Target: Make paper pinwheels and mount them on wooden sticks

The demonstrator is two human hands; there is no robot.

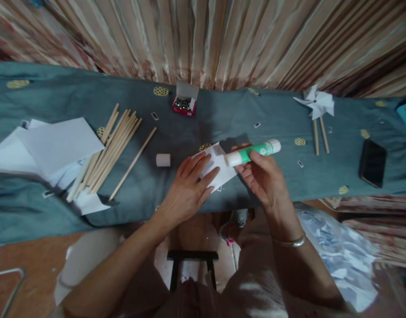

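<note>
My right hand (264, 174) is wrapped round a green and white glue stick (254, 152). The stick's uncapped white end points left and meets the white paper (227, 173), or hovers just over it; I cannot tell which. Fingers spread, my left hand (193, 181) lies flat on the left part of that paper and covers some of it. One corner of the paper stands up slightly at the top. Left of this hand, a white cap (163, 160) rests on its side on the cloth.
Wooden sticks (113, 152) and white paper sheets (60, 143) lie at the left. A red box of metal pins (184, 104) stands open at the back. To the right are a paper pinwheel (316, 102), two sticks (320, 136) and a black phone (373, 163). Curtains (203, 44) hang behind.
</note>
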